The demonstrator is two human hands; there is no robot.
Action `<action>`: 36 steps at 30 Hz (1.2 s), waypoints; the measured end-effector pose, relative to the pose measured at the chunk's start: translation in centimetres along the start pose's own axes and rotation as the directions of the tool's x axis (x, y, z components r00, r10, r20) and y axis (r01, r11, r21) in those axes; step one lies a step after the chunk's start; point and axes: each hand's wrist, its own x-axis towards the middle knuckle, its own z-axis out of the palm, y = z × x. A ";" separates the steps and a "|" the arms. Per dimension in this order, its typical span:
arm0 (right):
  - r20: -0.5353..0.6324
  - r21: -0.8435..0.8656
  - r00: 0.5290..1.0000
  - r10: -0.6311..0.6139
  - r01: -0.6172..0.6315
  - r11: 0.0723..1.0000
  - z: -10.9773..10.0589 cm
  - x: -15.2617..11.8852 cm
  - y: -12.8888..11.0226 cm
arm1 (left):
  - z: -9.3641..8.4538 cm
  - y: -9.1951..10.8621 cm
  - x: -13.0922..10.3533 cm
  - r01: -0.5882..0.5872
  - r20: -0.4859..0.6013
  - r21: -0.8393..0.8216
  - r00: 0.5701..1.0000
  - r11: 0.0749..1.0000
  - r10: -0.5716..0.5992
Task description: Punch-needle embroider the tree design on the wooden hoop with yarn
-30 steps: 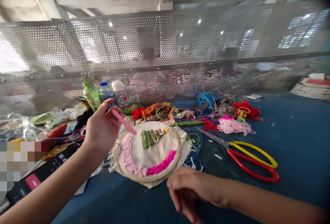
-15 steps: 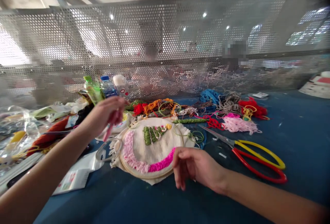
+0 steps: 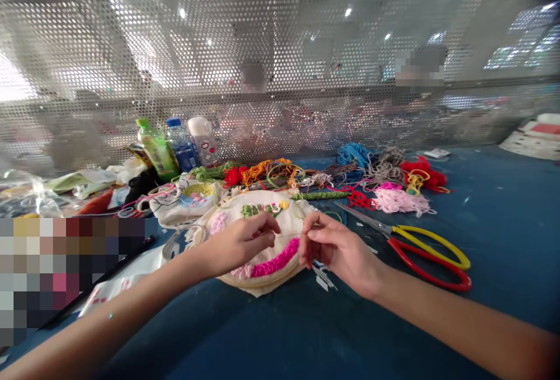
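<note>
An embroidery hoop [image 3: 286,221] with cream cloth lies in front of me, with a green stitched tree and a pink and magenta border. Over its left part hovers my left hand [image 3: 245,243], thumb and fingers apart, with nothing visible in them. My right hand [image 3: 335,249] is at the hoop's right edge, thumb and fingertips pinched together. A thin needle-like line runs leftward from that pinch toward my left fingertips; its exact kind is too fine to tell. My left hand and forearm cover part of the border.
Large scissors [image 3: 420,246] with yellow and red handles lie slightly open at right. Yarn bundles [image 3: 400,200] spread along the back, before a perforated metal screen [image 3: 280,71]. Bottles [image 3: 157,150], a second embroidered cloth [image 3: 166,210] and plastic wrapping [image 3: 44,193] are at left.
My left hand has come down and right from above the table's left side to over the hoop. The pink thing seen at it earlier no longer shows. My right hand has risen slightly.
</note>
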 end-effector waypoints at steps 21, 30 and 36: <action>0.039 -0.167 0.999 -0.019 0.025 0.986 -0.7 0.1 -0.2 | 2.3 -0.5 -0.1 -0.089 -0.041 0.651 0.988 0.754 0.152; 0.027 -0.197 0.999 -0.028 0.033 0.980 -1.0 0.3 0.0 | 2.8 -0.9 -0.1 -0.044 -0.092 0.654 0.986 0.756 0.137; 0.060 -0.239 0.998 0.022 -0.007 0.971 -0.9 0.2 0.1 | 3.0 -1.1 -0.3 -0.142 -0.037 0.655 0.975 0.742 0.219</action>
